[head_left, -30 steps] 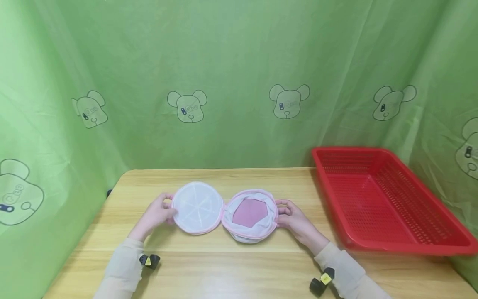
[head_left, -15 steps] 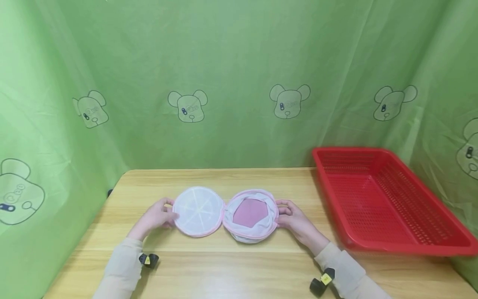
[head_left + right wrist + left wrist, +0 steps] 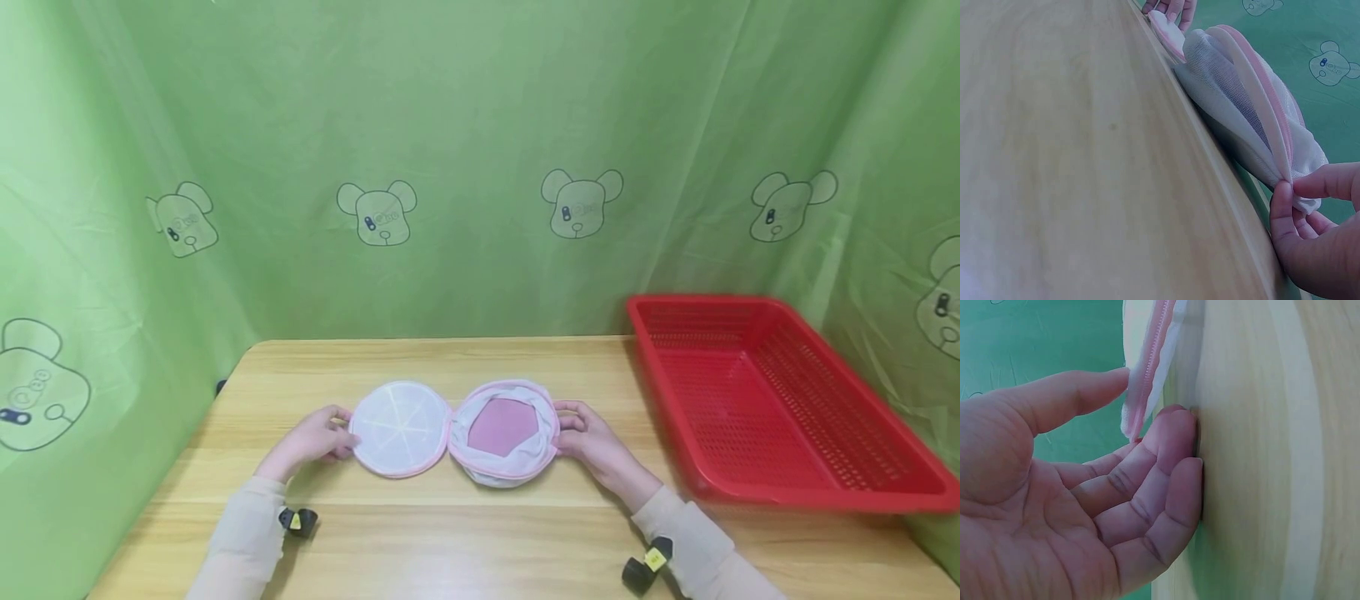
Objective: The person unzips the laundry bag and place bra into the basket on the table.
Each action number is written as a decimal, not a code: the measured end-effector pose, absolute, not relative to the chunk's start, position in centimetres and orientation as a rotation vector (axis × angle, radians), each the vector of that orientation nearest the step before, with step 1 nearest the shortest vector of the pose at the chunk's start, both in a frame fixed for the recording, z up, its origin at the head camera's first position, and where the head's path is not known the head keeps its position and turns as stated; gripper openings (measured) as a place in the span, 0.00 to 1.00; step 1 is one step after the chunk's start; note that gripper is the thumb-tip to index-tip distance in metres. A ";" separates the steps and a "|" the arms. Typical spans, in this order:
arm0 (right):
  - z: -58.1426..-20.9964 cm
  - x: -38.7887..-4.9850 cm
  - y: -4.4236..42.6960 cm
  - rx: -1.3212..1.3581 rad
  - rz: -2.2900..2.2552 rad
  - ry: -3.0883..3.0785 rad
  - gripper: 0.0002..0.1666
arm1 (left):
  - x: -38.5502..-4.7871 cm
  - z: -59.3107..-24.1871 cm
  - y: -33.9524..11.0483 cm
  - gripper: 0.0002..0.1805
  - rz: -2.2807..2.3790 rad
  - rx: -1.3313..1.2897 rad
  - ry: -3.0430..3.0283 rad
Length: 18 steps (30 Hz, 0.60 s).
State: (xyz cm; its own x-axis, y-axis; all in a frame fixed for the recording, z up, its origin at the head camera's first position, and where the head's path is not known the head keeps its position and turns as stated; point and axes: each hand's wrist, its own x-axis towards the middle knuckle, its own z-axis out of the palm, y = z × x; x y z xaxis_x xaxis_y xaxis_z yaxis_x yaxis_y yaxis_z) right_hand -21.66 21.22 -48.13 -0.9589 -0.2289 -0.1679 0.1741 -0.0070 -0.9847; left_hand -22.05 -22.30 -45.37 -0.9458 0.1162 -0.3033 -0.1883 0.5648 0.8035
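A round white mesh laundry bag with pink zipper trim lies unzipped on the table, its flat lid (image 3: 401, 429) folded out to the left of the collapsed body (image 3: 502, 433). Pink fabric shows inside the body. My left hand (image 3: 318, 437) pinches the lid's outer left edge; in the left wrist view its thumb lies against the zipper edge (image 3: 1150, 369), and the other fingers curl beneath, near the tabletop. On the opposite side, my right hand (image 3: 592, 442) pinches the body's right rim between thumb and fingers, as the right wrist view shows at the zipper band (image 3: 1272, 112).
A large red plastic basket (image 3: 675, 417) with perforated walls stands at the right of the wooden table (image 3: 450, 550). Green curtains (image 3: 480, 283) printed with bear heads hang behind and on both sides. Each wrist carries a small black camera.
The lid has come down flatter toward the table, and its outer edge has shifted slightly nearer me with my left hand. My right hand and the bag's body have stayed put.
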 end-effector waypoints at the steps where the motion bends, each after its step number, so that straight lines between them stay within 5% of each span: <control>1: -48.1 -21.7 21.2 -0.056 -2.047 1.991 0.41 | -22.0 -45.4 -22.3 0.29 1.324 -0.057 2.480; 18: -48.2 -21.7 21.3 -0.071 -2.050 1.982 0.41 | -21.7 -44.1 -23.1 0.34 1.316 -0.039 2.478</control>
